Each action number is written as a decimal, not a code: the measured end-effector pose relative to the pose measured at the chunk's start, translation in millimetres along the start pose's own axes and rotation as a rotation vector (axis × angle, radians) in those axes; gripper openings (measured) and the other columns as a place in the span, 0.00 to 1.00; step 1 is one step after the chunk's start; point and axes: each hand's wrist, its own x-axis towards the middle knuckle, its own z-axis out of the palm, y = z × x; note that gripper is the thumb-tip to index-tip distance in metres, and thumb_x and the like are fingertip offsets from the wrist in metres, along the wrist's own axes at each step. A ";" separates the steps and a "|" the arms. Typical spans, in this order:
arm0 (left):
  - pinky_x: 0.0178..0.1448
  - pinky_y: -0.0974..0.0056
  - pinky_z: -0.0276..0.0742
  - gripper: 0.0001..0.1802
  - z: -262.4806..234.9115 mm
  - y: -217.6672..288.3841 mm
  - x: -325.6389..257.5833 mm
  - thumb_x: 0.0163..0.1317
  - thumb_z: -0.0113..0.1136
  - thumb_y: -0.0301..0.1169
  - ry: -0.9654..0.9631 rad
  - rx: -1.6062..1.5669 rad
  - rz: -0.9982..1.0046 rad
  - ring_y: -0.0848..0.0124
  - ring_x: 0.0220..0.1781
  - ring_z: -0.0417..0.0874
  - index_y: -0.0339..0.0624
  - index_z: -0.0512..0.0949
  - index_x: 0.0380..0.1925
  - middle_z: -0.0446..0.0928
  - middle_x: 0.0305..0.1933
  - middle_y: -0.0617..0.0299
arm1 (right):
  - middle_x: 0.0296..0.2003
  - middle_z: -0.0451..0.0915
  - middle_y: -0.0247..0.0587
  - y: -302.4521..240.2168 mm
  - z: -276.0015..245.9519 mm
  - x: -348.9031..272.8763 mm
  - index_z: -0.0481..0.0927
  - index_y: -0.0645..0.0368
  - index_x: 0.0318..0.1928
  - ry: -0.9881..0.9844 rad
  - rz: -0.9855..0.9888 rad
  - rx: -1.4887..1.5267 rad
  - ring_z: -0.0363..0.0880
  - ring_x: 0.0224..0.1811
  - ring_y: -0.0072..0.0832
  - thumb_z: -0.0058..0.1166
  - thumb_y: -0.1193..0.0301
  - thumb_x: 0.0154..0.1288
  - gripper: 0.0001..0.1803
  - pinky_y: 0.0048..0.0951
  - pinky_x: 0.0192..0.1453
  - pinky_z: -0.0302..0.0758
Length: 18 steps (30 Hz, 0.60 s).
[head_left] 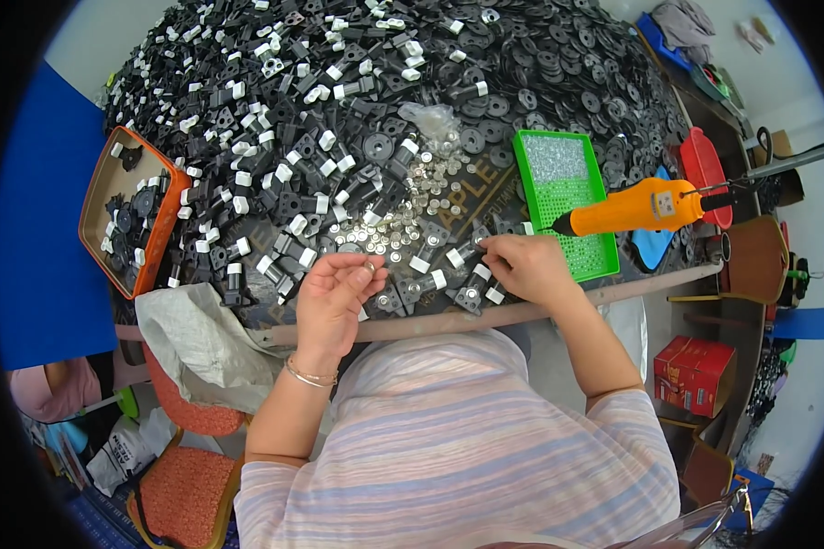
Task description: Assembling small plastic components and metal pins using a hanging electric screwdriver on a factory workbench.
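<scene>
At the table's near edge my left hand (334, 297) is closed, thumb and fingers pinching a small round metal piece (370, 266). To its right, my right hand (529, 267) reaches in with its fingers pressed together against a black plastic part (471, 247). Whatever those fingertips hold is too hidden to name. Between the hands lie several black parts with white ends, some bearing a silver disc, such as this black part (471, 291). Just beyond them spreads a heap of small silver round pieces (398, 233).
Beside my right hand is a green tray (602, 197) of tiny metal pieces. An orange power screwdriver (641, 207) hangs over it. Black parts (247, 101) and black discs (568, 55) pile up behind. An orange-rimmed box (171, 229) and a white sack (192, 334) flank the left.
</scene>
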 end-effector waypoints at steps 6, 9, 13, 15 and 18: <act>0.45 0.65 0.78 0.07 0.7 -0.2 0.5 0.58 0.55 0.20 -0.004 0.005 -0.006 0.67 0.40 0.80 0.36 0.73 0.37 0.78 0.40 0.51 | 0.31 0.82 0.31 0.0 4.2 -0.7 0.74 0.55 0.23 0.005 -0.012 0.011 0.79 0.25 0.31 0.58 0.75 0.46 0.05 0.28 0.25 0.74; 0.45 0.66 0.78 0.07 0.1 -0.4 -0.6 0.58 0.55 0.20 -0.006 0.008 0.000 0.67 0.40 0.80 0.36 0.73 0.37 0.78 0.40 0.51 | 0.33 0.82 0.32 -0.6 3.4 -1.0 0.74 0.55 0.23 -0.008 -0.015 -0.004 0.79 0.25 0.31 0.58 0.75 0.46 0.05 0.29 0.25 0.74; 0.45 0.66 0.78 0.07 -2.2 0.6 0.7 0.58 0.55 0.20 0.028 -0.003 -0.015 0.67 0.40 0.80 0.37 0.73 0.37 0.78 0.40 0.52 | 0.34 0.82 0.32 0.0 4.9 -2.5 0.74 0.55 0.23 0.067 -0.025 0.033 0.79 0.26 0.32 0.58 0.75 0.47 0.05 0.29 0.26 0.74; 0.45 0.66 0.78 0.08 -2.8 0.7 4.8 0.57 0.55 0.20 0.018 -0.008 -0.004 0.67 0.40 0.81 0.37 0.73 0.37 0.78 0.40 0.52 | 0.30 0.81 0.32 2.4 5.6 -2.8 0.75 0.55 0.28 0.017 -0.084 -0.033 0.78 0.23 0.33 0.57 0.72 0.49 0.05 0.32 0.25 0.74; 0.45 0.66 0.78 0.08 -1.3 -0.1 4.9 0.57 0.55 0.20 0.005 -0.017 0.004 0.67 0.40 0.81 0.37 0.73 0.38 0.79 0.40 0.52 | 0.38 0.81 0.34 -1.4 2.3 -3.9 0.73 0.56 0.25 0.075 0.042 0.050 0.79 0.27 0.32 0.59 0.72 0.48 0.07 0.29 0.27 0.74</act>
